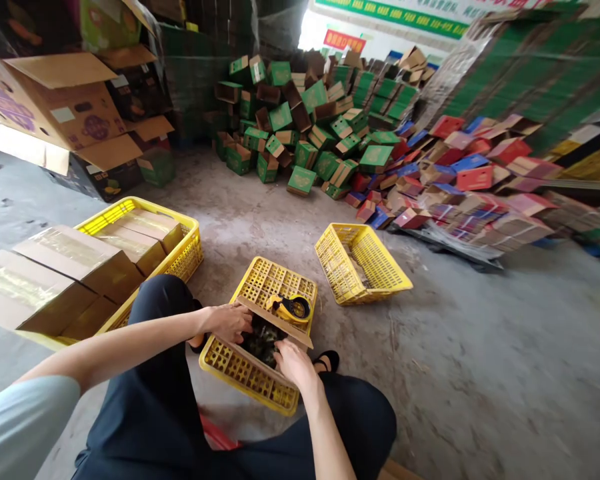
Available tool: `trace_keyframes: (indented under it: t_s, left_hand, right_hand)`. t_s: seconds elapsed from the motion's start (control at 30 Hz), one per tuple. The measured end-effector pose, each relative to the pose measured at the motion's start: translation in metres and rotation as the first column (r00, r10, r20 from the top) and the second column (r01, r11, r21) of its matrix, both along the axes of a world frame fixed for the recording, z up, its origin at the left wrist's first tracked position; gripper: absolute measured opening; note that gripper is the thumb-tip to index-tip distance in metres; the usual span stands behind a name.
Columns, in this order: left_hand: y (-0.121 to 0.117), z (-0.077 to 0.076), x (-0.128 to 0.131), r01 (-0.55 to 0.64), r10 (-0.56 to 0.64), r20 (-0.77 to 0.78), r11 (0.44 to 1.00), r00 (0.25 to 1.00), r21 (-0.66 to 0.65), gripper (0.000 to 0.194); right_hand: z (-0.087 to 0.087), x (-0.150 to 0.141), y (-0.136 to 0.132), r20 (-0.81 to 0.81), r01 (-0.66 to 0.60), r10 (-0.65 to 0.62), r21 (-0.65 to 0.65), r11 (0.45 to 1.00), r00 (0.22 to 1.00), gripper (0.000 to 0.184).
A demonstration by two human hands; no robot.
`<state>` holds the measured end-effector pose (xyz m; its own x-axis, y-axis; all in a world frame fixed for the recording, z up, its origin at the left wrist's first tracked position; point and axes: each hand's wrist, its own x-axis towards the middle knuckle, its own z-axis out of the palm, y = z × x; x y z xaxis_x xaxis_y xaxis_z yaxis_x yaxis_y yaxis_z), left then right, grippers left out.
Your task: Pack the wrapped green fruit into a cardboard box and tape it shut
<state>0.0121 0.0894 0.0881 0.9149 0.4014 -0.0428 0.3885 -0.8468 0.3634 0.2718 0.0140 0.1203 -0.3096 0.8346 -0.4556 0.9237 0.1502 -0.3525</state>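
The box (275,322) sits open on a yellow crate (250,380) between the person's knees, with dark contents (263,341) showing inside; what they are is too dim to tell. The left hand (230,323) lies at the box's left end, its fingers bent and reaching over the edge toward the contents. The right hand (296,362) is at the opposite end, fingers curled in at the opening. Whether either hand's fingers grip anything, I cannot tell. A long flap stands out along the far side of the box, and a yellow and black tape dispenser (296,307) lies just beyond it on the same crate, whose upper face is full of holes. To the left, near the knee, a larger yellow crate (193,250) holds taped brown boxes (75,257), some rising above its rim. Ahead and to the right, a third yellow crate (345,283) stands on the concrete floor (440,373), with something brownish at its bottom, hard to make out. Farther off, green boxes (301,180) lie in a heap, merging into red and blue boxes (474,178); open cartons (85,117) are stacked at the upper left.
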Motion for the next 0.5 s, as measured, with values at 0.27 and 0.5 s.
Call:
trace_keyframes:
  t_s: [0.27,0.5]
  left_hand:
    - [-0.004,0.024,-0.019,-0.223,0.24,-0.05,0.949,0.97,0.221,0.032]
    - [-0.002,0.018,-0.02,-0.453,0.449,-0.244,0.891,0.86,0.045,0.038]
  right_hand:
    - [0.007,0.038,-0.023,0.133,-0.007,-0.014,0.155,0.988,0.991,0.033]
    - [-0.007,0.022,0.003,0.104,-0.138,0.13,0.075,0.988,0.986,0.061]
